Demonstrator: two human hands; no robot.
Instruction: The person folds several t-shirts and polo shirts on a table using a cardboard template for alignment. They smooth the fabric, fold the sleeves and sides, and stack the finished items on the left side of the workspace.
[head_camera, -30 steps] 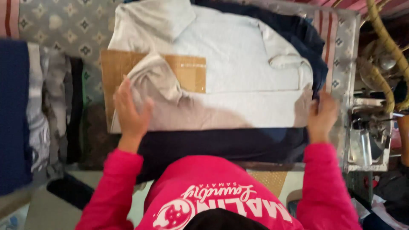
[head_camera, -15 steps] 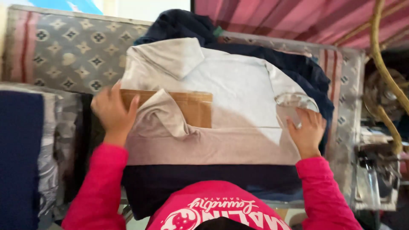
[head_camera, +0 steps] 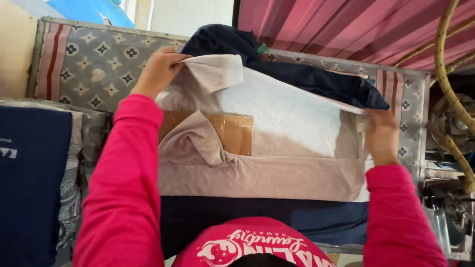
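A light grey hooded sweatshirt [head_camera: 292,118] lies on the patterned table cover, partly folded over a brown cardboard sheet [head_camera: 235,131]. My left hand [head_camera: 158,69] grips the garment's far left edge near the hood and lifts it. My right hand [head_camera: 381,136] holds the garment's right edge, also raised off the table. One sleeve [head_camera: 193,143] is folded across the cardboard. Both my arms are in pink sleeves.
A dark navy garment [head_camera: 297,69] lies behind the sweatshirt, and another dark cloth [head_camera: 277,217] lies under its near edge. Folded clothes [head_camera: 29,183] are stacked at the left. The patterned cover [head_camera: 89,64] spans the table. Hoses and metal parts [head_camera: 450,123] stand at the right.
Both hands moved from the garment's near edge to its far side edges and lifted it. The view tilted up, showing more of the back.
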